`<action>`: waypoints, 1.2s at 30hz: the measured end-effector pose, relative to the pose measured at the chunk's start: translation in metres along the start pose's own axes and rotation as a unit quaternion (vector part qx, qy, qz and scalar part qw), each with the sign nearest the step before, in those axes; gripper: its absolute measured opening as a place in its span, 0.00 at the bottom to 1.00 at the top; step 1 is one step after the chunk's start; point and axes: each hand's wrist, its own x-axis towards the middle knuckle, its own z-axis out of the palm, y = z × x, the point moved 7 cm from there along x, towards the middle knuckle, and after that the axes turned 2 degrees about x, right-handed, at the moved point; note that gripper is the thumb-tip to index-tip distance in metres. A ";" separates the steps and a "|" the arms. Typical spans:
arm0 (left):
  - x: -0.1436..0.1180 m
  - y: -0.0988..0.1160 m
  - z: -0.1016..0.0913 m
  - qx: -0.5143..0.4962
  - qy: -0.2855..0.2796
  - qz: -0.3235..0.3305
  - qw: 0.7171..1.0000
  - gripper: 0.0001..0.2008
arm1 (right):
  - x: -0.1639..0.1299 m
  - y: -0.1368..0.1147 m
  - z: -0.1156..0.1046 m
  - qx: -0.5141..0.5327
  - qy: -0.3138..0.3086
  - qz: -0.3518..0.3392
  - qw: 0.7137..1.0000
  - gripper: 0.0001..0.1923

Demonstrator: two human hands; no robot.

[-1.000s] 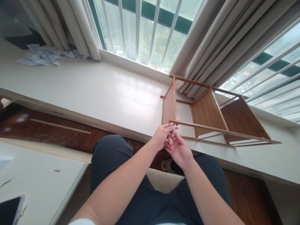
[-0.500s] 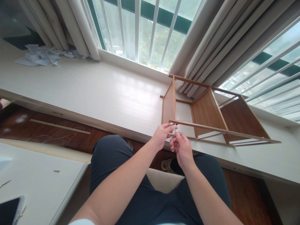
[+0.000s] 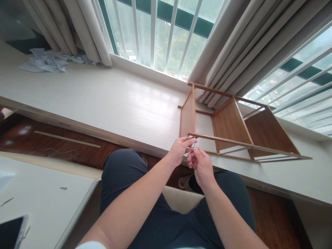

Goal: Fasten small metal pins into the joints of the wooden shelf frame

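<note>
My left hand (image 3: pixel 178 149) and my right hand (image 3: pixel 200 162) meet at the near corner of the wooden shelf frame (image 3: pixel 228 126), which lies on its side on the white window ledge (image 3: pixel 103 100). The fingers of both hands are pinched together around something thin and pale between them — too small for me to tell what it is. It sits just under the frame's front rail (image 3: pixel 233 141), and my left fingertips touch that rail's end.

The frame has 2 brown inner panels and stands open toward me, with its far end against the grey curtain (image 3: pixel 233 45). Behind it is the barred window (image 3: pixel 160 31). Far to the left on the ledge lies a heap of crumpled paper (image 3: pixel 46 62), well apart from my hands.

My knees in dark trousers (image 3: pixel 160 214) fill the space below my arms. At lower left a white table (image 3: pixel 38 197) carries a small screw (image 3: pixel 63 188) and a phone (image 3: pixel 10 235) at its edge — nothing lies between my hands and the frame.
</note>
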 end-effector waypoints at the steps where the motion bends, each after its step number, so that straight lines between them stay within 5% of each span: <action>1: 0.000 -0.001 0.000 0.000 -0.002 -0.004 1.000 0.18 | 0.000 0.000 0.001 0.007 -0.002 0.004 1.000 0.19; 12: -0.002 -0.004 0.001 0.013 -0.017 -0.034 0.999 0.20 | -0.001 0.002 0.008 0.094 -0.023 0.052 0.994 0.13; 22: -0.001 -0.004 0.004 0.010 -0.050 -0.031 0.998 0.16 | -0.003 0.005 0.018 0.227 -0.083 0.147 0.959 0.06; 26: -0.002 -0.004 0.006 0.010 -0.063 -0.027 0.998 0.16 | -0.003 0.004 0.017 0.189 -0.071 0.118 0.972 0.07; 31: -0.002 -0.001 0.004 0.012 -0.037 -0.012 0.999 0.17 | 0.001 -0.002 0.004 0.047 -0.035 0.003 0.998 0.15; 36: 0.001 -0.002 0.003 0.021 -0.033 -0.006 0.999 0.19 | 0.004 -0.006 -0.009 -0.095 -0.003 -0.078 0.992 0.19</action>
